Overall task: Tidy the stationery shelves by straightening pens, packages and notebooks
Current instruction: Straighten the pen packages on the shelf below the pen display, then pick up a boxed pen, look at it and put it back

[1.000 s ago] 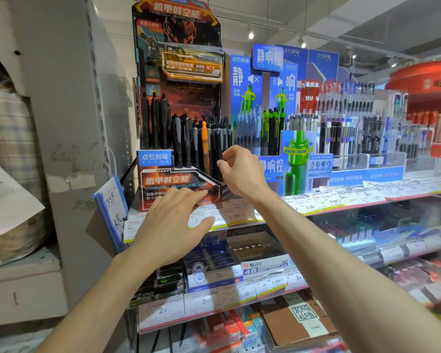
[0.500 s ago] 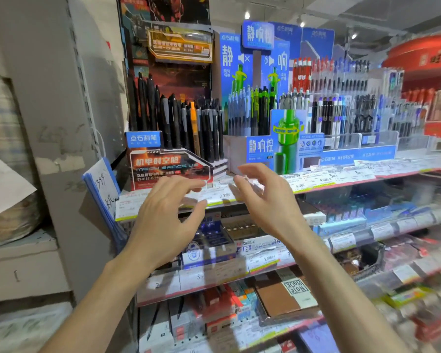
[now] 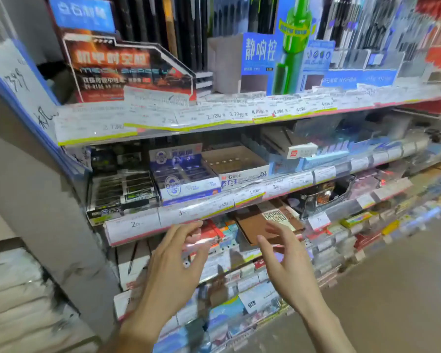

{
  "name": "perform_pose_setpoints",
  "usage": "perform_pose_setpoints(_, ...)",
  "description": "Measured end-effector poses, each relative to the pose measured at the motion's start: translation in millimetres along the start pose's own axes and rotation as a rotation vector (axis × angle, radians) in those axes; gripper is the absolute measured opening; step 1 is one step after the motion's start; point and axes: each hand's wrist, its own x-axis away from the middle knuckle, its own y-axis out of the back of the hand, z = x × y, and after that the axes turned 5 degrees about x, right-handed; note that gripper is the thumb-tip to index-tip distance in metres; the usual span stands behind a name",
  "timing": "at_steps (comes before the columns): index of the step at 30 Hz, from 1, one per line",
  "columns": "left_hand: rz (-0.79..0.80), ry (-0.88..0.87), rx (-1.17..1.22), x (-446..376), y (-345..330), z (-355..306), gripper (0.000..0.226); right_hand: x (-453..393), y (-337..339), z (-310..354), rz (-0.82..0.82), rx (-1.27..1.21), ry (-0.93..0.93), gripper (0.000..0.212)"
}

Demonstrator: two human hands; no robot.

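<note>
While both hands hover open, left hand (image 3: 171, 266) and right hand (image 3: 288, 268) grip nothing. Notebook (image 3: 259, 222) lies flat, long axis running into the shelf.

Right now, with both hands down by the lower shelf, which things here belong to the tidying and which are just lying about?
Job in hand:
brown notebook
red packages
left hand, open
right hand, open

Just there:
price labels
grey shelf post
handwritten sign
</note>
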Motion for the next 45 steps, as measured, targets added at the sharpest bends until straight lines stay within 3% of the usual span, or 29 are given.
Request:
perform_pose_setpoints(4,0.126,0.119,0.05,22.2,-5.4,43.2,0.031,33.4,-22.7,-19.3,0.032,0.08,-0.134,0.043)
perform_pose_setpoints(12,0.217,0.349,0.194,42.8,-28.6,80.6,0.033,61.7,-27.5,-43.9,0.075,0.193,-0.258,0.039)
perform_pose_setpoints(24,-0.059,0.515,0.222,20.1,-153.5,18.1,0.03,-15.3,57.7,-161.5,0.207,0.072,-0.211,0.031)
perform_pose_setpoints(27,-0.035,0.503,0.185,8.1,-181.3,-6.3,0.026,-38.1,89.1,-187.6,0.248,0.042,-0.188,0.027)
perform_pose_setpoints(31,-0.121,0.463,0.19,-14.4,-200.9,-32.8,0.021,-72.3,117.9,-207.9,0.244,0.008,-0.14,0.029)
perform_pose_setpoints(38,-0.199,0.26,0.038,-83.6,-186.0,-75.7,0.024,-153.3,138.5,-179.5,0.181,0.03,0.053,0.028)
perform_pose_setpoints(41,-0.202,0.265,0.04,-113.4,-176.9,-94.1,0.024,-185.1,140.5,-150.0,0.166,-0.003,0.142,0.026)
perform_pose_setpoints(45,-0.225,0.324,0.179,-148.5,-176.9,-115.1,0.022,-220.4,133.2,-105.5,0.208,-0.129,0.105,0.032)
